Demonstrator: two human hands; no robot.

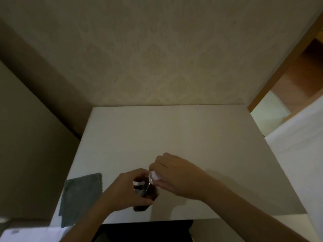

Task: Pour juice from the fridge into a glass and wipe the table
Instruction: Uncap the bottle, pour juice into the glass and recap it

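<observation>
Left hand was wrapped around a dark juice bottle near the 6 o'clock edge of the white desk. Right hand, at 2 o'clock from it, pinched a small white thing over the bottle's top. At 9 o'clock, well apart, lay a grey cloth, flat.

Left hand gripping dark bottle, right hand at its top, grey cloth beside

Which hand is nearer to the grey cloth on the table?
The left hand. It holds a dark container just right of the grey cloth, without touching the cloth. The right hand is farther right, beyond the container.
</observation>
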